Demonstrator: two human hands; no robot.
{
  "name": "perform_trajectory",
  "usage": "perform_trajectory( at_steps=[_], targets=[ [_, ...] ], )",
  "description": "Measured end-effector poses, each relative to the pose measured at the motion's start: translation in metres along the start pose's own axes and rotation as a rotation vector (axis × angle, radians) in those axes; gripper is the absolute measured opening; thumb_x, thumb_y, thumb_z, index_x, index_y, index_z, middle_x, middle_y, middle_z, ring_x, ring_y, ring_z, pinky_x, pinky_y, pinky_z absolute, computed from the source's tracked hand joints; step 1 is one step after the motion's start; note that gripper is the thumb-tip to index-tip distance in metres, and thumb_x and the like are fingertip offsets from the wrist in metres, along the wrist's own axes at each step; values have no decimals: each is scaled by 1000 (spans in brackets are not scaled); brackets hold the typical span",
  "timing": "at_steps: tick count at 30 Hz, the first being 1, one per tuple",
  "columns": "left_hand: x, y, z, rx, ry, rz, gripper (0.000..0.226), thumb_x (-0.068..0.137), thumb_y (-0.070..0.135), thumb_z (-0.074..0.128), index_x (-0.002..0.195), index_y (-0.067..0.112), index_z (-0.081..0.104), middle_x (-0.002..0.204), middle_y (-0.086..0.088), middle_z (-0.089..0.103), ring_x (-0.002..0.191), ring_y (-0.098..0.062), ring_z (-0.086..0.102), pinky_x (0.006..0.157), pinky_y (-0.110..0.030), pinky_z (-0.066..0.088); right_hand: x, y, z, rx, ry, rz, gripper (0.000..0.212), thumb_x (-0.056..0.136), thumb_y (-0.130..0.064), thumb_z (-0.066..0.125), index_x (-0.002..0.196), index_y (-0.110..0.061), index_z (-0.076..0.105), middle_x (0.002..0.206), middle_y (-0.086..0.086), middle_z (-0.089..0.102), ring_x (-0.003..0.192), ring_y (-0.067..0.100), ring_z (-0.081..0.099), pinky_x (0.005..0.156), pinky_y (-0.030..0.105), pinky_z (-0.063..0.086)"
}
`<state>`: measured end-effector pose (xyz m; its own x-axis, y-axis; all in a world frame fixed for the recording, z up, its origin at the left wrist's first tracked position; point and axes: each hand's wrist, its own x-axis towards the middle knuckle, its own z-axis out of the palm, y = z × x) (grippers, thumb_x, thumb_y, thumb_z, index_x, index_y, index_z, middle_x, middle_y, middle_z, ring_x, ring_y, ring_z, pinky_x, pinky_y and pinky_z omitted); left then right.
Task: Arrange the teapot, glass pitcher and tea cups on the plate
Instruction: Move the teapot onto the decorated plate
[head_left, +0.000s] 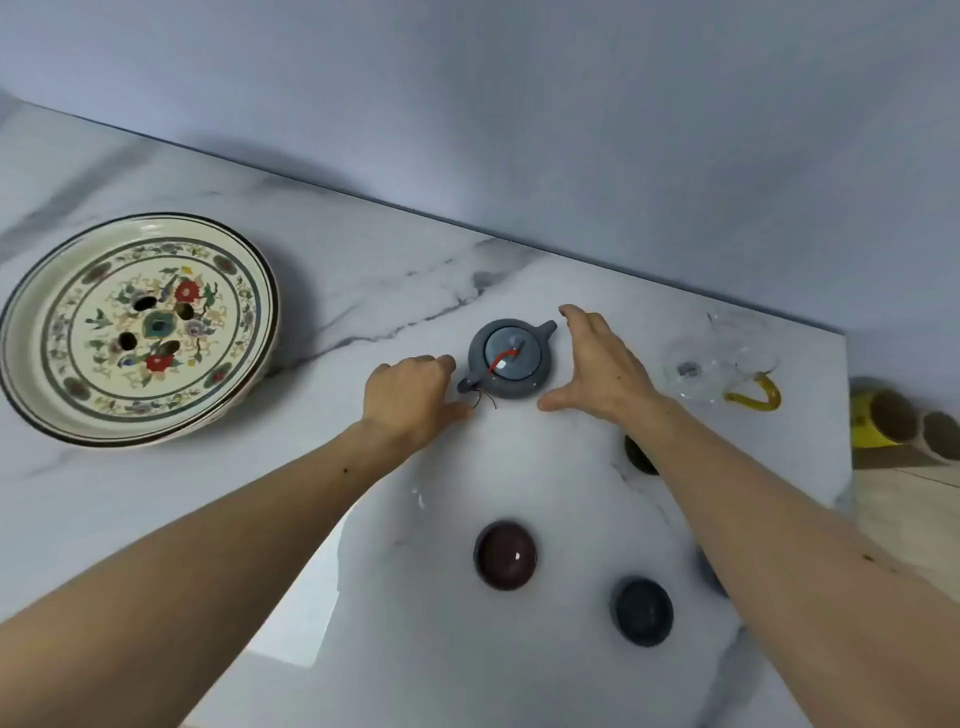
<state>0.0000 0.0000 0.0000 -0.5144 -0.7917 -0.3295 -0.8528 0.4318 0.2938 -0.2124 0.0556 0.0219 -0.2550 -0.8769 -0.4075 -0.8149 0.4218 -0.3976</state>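
with the small grey-blue ceramic teapot (510, 358) on the white marble counter (363, 291), well right of the floral plate (31, 374), both hands flank it open, left hand (410, 397) by the handle, right hand (597, 364) spread, so close evenly and lift level.
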Motion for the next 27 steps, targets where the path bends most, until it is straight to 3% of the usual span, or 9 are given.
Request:
perform_trajectory(
  at_steps=[4, 8, 14, 16, 19, 23, 27],
  targets=[
    [9, 5, 10, -14, 53, -23, 35, 84, 50, 59, 92, 17, 62, 84, -1, 68, 80, -28, 60, 60, -30, 36, 13, 6, 11, 63, -45, 18, 117, 50, -35, 91, 143, -21, 22, 140, 0, 42, 120, 23, 49, 93, 45, 47],
    [13, 7, 18, -78, 73, -32, 24, 85, 36, 61, 72, 17, 54, 64, -1, 52, 67, -31, 51, 49, -28, 25, 22, 10, 17, 108, -29, 18, 108, 47, -33, 91, 136, -23, 31, 132, -6, 51, 114, 20, 53, 89, 43, 49],
    [6, 7, 23, -229, 114, -40, 21, 84, 25, 63, 70, 9, 62, 49, 5, 41, 60, -31, 45, 50, -29, 25, 21, 9, 19, 242, -33, 28, 106, 43, -27, 93, 132, -22, 35, 122, -9, 51, 111, 17, 54, 91, 45, 50],
    [2, 6, 20, -261, 148, -50, 26, 83, 25, 64, 65, 8, 57, 48, 3, 40, 59, -32, 43, 50, -29, 26, 17, 6, 17, 284, -51, 19, 106, 42, -24, 93, 131, -22, 36, 120, -10, 50, 110, 17, 53, 91, 43, 50],
    [-9, 2, 10, -276, 234, -70, 34, 83, 25, 64, 56, 15, 45, 48, 0, 37, 55, -35, 39, 51, -29, 26, 11, -5, 11, 345, -56, 8, 106, 42, -22, 93, 132, -22, 36, 118, -11, 51, 109, 15, 53, 85, 36, 51],
    [-27, -10, -15, -348, 343, -114, 29, 82, 28, 67, 58, 15, 58, 45, 0, 39, 50, -29, 35, 50, -28, 28, 3, -36, -8, 416, -47, -39, 98, 42, -18, 94, 124, -25, 40, 104, -20, 51, 100, 8, 54, 65, 15, 44],
    [-49, -31, -50, -395, 411, -160, 26, 82, 27, 68, 61, 14, 61, 42, 1, 38, 51, -32, 41, 48, -34, 37, -1, -83, -29, 419, -86, -128, 102, 44, -18, 94, 130, -24, 39, 113, -14, 54, 100, 6, 53, 61, 9, 40]
  ],
)
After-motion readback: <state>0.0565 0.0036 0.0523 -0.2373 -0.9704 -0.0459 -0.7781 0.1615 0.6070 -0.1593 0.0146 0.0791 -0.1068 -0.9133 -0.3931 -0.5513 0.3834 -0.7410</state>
